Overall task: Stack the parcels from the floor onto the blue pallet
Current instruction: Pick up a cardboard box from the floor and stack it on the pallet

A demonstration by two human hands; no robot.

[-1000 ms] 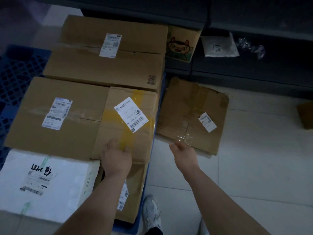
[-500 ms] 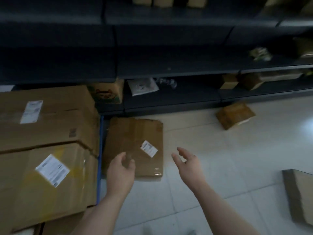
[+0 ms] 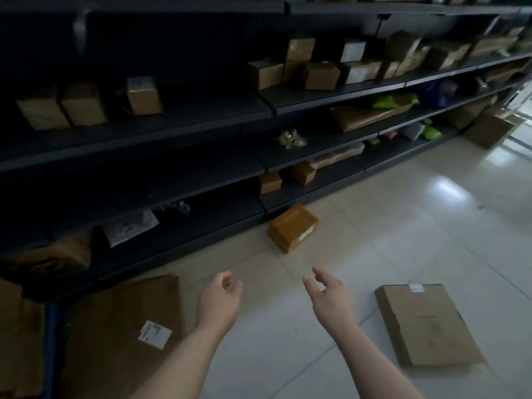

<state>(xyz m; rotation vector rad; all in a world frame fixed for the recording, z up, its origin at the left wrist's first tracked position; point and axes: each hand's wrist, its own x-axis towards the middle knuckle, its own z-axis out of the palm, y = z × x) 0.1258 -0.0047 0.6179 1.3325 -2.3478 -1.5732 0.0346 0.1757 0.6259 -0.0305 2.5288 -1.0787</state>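
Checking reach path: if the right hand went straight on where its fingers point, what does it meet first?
Probably the small orange-brown parcel lying by the bottom shelf. The right hand is open, empty, and only bare floor shows between them. Depth is unclear from one view.

We hold our bare left forearm (image 3: 178,364) and bare right forearm (image 3: 371,361) out ahead, both rising from the bottom of the view. Our left grip (image 3: 220,300) hangs in the air, palm turned inward, fingers loosely curled and holding nothing. Our right grip (image 3: 331,300) faces it, apart, fingers part-spread and gently bent.
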